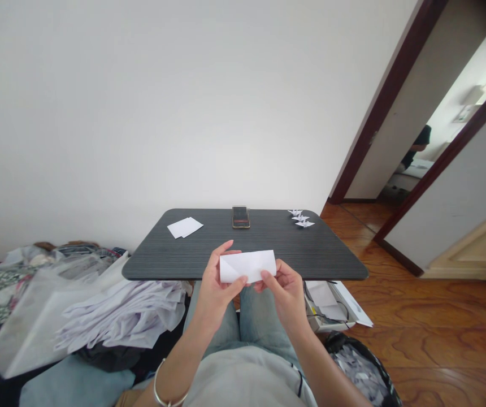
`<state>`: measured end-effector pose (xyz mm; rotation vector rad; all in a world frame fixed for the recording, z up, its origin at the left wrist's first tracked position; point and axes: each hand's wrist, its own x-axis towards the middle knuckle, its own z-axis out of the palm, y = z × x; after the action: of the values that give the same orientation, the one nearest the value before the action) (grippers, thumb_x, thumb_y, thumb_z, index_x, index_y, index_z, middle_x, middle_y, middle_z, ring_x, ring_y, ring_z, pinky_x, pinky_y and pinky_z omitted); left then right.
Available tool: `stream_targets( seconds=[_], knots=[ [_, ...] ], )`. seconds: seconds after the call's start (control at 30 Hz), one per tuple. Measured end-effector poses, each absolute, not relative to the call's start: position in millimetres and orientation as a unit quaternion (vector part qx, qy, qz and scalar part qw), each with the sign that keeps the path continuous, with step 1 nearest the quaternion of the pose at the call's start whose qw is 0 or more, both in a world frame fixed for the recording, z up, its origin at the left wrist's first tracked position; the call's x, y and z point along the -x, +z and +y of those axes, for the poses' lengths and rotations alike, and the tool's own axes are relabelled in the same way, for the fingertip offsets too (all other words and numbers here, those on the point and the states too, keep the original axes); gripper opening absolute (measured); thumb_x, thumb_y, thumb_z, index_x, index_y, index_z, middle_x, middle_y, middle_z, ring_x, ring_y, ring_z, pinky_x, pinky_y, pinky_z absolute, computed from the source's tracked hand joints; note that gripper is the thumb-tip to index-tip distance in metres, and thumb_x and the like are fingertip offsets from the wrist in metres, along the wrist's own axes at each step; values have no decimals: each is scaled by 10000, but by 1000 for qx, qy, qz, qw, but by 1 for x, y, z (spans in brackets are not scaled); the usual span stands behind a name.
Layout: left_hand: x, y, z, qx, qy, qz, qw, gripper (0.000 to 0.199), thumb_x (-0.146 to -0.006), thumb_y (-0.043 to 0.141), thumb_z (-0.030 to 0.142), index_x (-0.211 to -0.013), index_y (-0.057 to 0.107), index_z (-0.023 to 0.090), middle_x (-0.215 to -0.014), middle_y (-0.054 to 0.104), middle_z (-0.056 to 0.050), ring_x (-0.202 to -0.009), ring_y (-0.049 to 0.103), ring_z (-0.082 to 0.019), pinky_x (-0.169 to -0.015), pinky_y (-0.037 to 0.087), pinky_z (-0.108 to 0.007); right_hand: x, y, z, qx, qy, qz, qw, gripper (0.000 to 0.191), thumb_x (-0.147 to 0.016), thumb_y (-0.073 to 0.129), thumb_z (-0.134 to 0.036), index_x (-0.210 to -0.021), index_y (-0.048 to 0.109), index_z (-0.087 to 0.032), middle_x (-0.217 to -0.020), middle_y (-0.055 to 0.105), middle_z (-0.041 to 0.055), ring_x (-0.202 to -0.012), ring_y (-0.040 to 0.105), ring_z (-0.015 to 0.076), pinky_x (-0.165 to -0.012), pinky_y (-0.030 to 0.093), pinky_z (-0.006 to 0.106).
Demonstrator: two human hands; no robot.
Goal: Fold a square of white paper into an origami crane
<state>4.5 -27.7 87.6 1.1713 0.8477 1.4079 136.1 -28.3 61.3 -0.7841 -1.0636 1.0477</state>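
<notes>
A white sheet of paper, folded into a long rectangle, is held up at the near edge of the dark table. My left hand grips its left end, thumb on the front along the lower edge. At the other end my right hand pinches the lower right part between thumb and fingers. Flat white sheets lie overlapped at the table's back left. Three small folded paper cranes stand in a row at the back right.
A phone rests at the table's back middle. Clothes and plastic bags are piled on the left. Below right are a box with papers and cables and a black bag of scraps. A person shows through the doorway.
</notes>
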Motion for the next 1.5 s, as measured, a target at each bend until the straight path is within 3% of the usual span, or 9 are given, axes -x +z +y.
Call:
stream_targets(
  seconds=[0.77,1.03,1.5],
  knots=[
    [-2,87,-26,-530,575,385,490,599,-657,652,156,-1207,431,241,-1126,539,-62,-878,570,-169,-695,476,-241,-133,63,-28,342,468,-464,670,248,-730,665,-292,-618,470,-186,-491,618,-22,-412,559,104,-440,457,210],
    [-2,86,-25,-541,570,388,481,591,-668,647,158,-1205,428,267,-1119,544,-41,-874,562,-152,-700,466,-228,-132,67,-29,334,473,-451,679,305,-727,671,-276,-866,404,-223,-519,650,-51,-399,572,112,-428,467,205],
    [-3,85,-26,-535,579,381,484,624,-641,675,164,-1208,427,242,-1107,542,-64,-873,574,-175,-688,484,-244,-132,68,-31,343,468,-454,677,314,-730,663,-278,-909,410,-224,-544,650,-49,-416,571,112,-444,467,214]
  ],
)
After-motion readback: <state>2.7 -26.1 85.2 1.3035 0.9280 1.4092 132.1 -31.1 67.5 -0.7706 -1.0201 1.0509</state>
